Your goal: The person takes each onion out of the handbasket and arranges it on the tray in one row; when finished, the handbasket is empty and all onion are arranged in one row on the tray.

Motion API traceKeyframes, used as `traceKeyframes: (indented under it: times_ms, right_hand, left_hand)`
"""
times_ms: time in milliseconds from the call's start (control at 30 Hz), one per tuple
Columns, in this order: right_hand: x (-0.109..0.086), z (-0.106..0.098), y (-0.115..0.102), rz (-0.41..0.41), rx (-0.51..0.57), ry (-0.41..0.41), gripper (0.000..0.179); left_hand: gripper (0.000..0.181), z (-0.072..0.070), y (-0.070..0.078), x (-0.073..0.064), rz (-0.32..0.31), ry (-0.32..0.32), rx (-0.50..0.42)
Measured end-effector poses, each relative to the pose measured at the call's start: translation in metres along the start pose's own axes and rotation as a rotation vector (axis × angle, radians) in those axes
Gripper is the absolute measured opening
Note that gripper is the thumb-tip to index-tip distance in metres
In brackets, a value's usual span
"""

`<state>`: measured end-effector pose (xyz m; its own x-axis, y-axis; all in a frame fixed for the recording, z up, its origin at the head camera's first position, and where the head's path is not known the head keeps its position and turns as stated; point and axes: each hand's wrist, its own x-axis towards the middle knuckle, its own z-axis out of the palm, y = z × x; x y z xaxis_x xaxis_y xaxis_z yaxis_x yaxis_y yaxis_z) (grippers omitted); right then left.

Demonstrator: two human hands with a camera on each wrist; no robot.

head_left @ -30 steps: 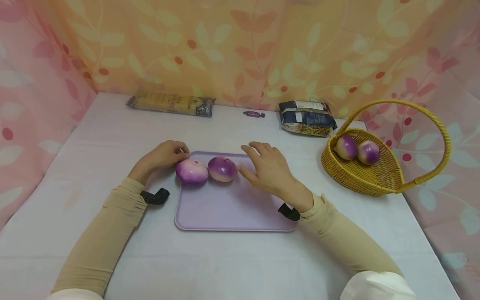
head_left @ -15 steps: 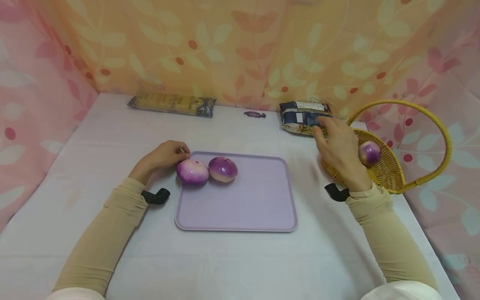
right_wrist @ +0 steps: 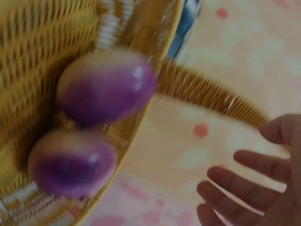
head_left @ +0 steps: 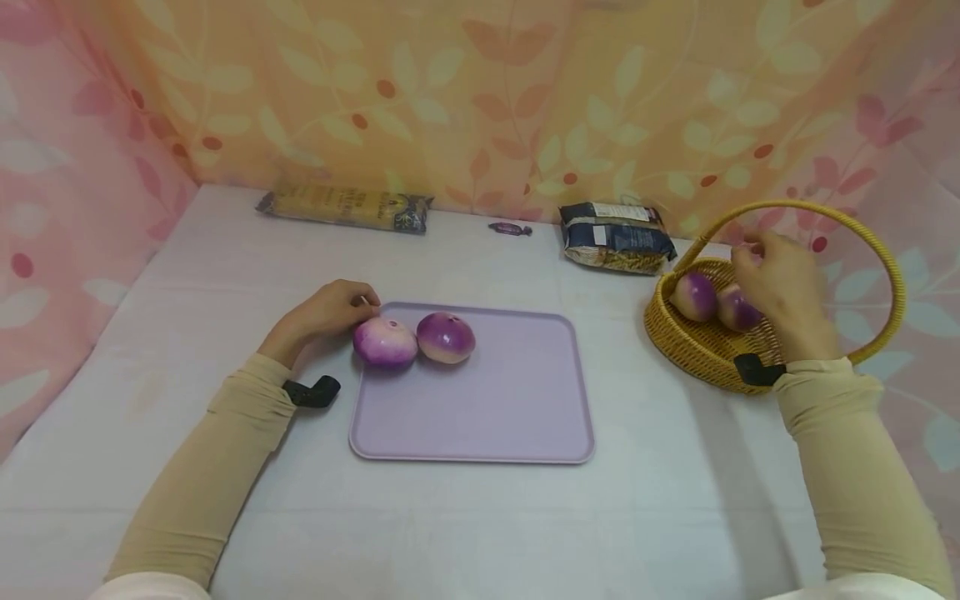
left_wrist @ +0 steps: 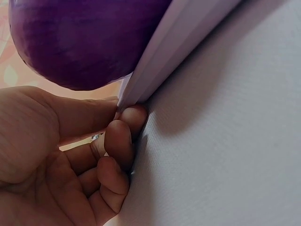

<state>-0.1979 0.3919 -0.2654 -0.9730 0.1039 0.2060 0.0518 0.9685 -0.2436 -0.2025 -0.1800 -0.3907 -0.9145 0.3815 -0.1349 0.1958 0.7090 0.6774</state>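
My left hand (head_left: 326,317) pinches the back left rim of the lilac tray (head_left: 480,417); in the left wrist view the thumb and forefinger (left_wrist: 134,117) meet on the tray's edge (left_wrist: 164,52). Two round purple-and-white vegetables, like onions or turnips, sit side by side on the tray: a paler one (head_left: 385,342) by the left hand and a darker one (head_left: 446,338). My right hand (head_left: 787,283) is over the right side of the yellow wicker basket (head_left: 690,354), its fingers apart and holding nothing. Two similar vegetables lie in the basket, one purple (right_wrist: 106,87), the other (right_wrist: 73,162) beside it.
The basket's tall handle (head_left: 888,275) arches near the right hand. Along the back lie a long yellow packet (head_left: 341,208), a small purple wrapped sweet (head_left: 510,228) and a dark blue packet (head_left: 615,237). Floral cloth (head_left: 480,100) closes off the back and sides.
My right hand has moved from above the tray, beside the darker vegetable, rightward to the basket. The left hand keeps its place at the tray's rim, and the vegetables stay put.
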Motion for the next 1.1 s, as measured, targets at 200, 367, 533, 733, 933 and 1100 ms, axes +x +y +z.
traceKeyframes:
  times_ms: [200,367,533,733,933,1100]
  right_hand:
    - [0.017,-0.01,0.026,-0.005,-0.092,-0.271,0.062]
    - [0.024,-0.016,0.035,-0.03,-0.155,-0.436,0.066]
    - [0.028,-0.014,0.045,-0.017,-0.17,-0.521,0.071]
    - [0.029,-0.003,0.058,-0.033,-0.182,-0.552,0.062]
    - [0.028,0.007,0.063,-0.081,-0.191,-0.552,0.053]
    - [0.028,0.011,0.064,-0.092,-0.185,-0.565,0.051]
  left_hand:
    - [0.019,0.0,-0.001,0.001,0.003,-0.001,0.0]
    - [0.019,0.0,0.0,0.0,0.0,-0.003,-0.001]
    - [0.018,0.0,-0.001,0.0,-0.001,0.002,-0.007]
    - [0.018,0.0,0.0,0.0,0.005,0.004,-0.002]
    - [0.018,0.0,0.0,0.0,0.013,0.007,0.008]
    - [0.018,0.0,0.0,-0.001,0.023,0.01,0.002]
